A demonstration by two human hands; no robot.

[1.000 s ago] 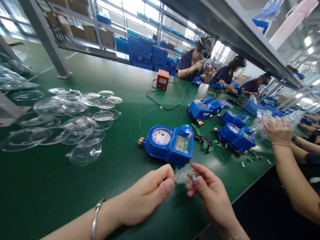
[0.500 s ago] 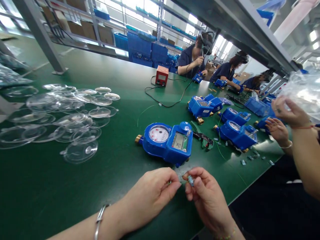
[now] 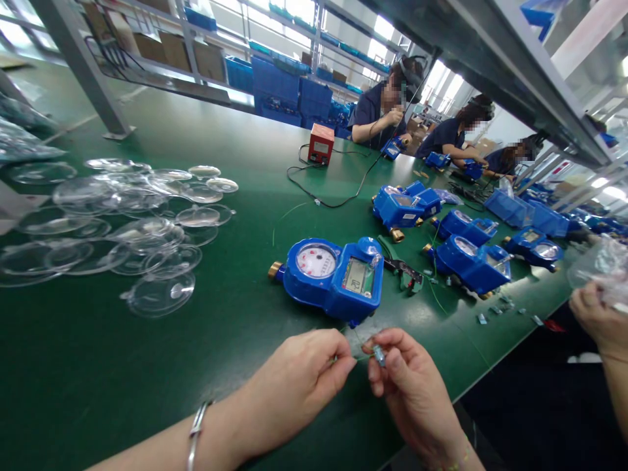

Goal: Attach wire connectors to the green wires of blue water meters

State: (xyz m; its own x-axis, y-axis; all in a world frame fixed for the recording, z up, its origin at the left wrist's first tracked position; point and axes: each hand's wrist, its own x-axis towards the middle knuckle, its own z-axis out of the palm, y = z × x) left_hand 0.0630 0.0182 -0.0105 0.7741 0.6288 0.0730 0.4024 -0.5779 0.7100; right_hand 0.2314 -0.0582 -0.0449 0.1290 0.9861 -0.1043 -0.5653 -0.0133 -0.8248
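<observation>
A blue water meter (image 3: 328, 280) with a round dial, a small display and a brass fitting lies on the green table just beyond my hands. My left hand (image 3: 314, 369) is pinched on a thin green wire (image 3: 362, 358), which runs toward my right hand. Between the thumb and fingers of my right hand (image 3: 409, 373) is a small translucent bluish seal tag (image 3: 379, 355). The wire reaches this tag; whether it passes through is too small to tell. Green-handled pliers (image 3: 405, 271) lie to the right of the meter.
Clear plastic discs (image 3: 161, 294) are spread at the left. More blue meters (image 3: 471, 261) stand at the right, near small loose tags (image 3: 482, 318). A red box (image 3: 321, 144) with a cable sits behind. A co-worker's hand (image 3: 596, 314) holds a plastic bag (image 3: 601, 268) at the right edge.
My right hand has shifted slightly right with the tag, and more wire shows between my hands. The co-worker's hands and plastic bag have moved down and right, uncovering another meter.
</observation>
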